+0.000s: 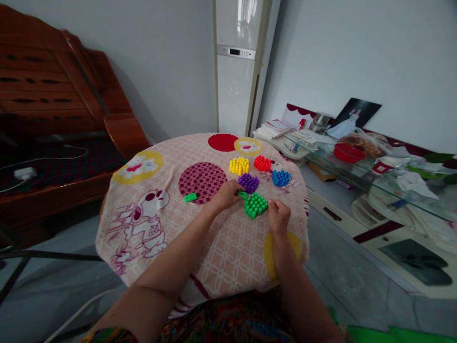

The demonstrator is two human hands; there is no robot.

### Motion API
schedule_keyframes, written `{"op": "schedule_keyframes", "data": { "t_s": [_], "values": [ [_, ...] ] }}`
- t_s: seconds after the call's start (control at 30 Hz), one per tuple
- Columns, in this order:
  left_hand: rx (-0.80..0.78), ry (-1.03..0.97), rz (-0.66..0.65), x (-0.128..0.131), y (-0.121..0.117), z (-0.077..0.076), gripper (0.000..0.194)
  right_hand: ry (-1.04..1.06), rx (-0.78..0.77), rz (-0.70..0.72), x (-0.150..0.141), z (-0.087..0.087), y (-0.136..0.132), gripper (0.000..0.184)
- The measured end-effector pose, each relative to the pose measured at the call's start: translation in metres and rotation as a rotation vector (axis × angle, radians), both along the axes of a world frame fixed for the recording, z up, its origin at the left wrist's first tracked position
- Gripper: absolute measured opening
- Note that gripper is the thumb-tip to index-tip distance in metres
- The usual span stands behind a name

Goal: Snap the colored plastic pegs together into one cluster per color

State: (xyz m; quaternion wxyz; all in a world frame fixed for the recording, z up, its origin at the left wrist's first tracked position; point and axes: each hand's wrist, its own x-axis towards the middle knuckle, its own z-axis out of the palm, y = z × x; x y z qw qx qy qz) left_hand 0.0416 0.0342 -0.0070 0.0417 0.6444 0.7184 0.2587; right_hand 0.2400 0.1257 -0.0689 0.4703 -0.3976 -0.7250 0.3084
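Note:
My left hand [228,194] is closed, its fingertips on a small green plastic piece [242,194] just behind the green cluster. My right hand [279,215] is curled shut at the right side of that green cluster [255,206] of knobbed plastic pieces; whatever its fingertips pinch is too small to make out. Beyond the hands stand similar clusters in purple [248,183], yellow [239,166], red [262,163] and blue [281,178]. Apart from these, a flat green piece [190,196] lies to the left on a dark checked circle of the tablecloth.
A patterned cloth [214,243] covers the round table. On the right is a glass-topped cabinet [357,174] with papers [274,128], a red bowl [350,152] and bags. A wooden bench [46,81] stands left, and a tall white appliance [235,90] behind.

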Motion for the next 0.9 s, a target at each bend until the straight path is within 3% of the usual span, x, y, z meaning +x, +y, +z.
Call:
{"op": "schedule_keyframes", "data": {
  "t_s": [0.2,0.57,0.7,0.9],
  "values": [
    [0.008,-0.129,-0.018,0.013,0.009,-0.010,0.044,0.006,-0.002,0.006,0.000,0.002,-0.001,0.035],
    [0.010,-0.357,-0.098,0.009,0.008,-0.015,0.047,0.012,-0.007,0.008,0.000,0.003,-0.002,0.034],
    [0.031,-0.310,-0.001,-0.004,0.002,-0.004,0.043,0.018,-0.019,-0.001,0.000,0.002,-0.001,0.034],
    [-0.007,-0.050,0.324,-0.052,-0.035,0.019,0.030,0.019,-0.011,-0.012,-0.001,0.001,0.000,0.035]
  ]
}}
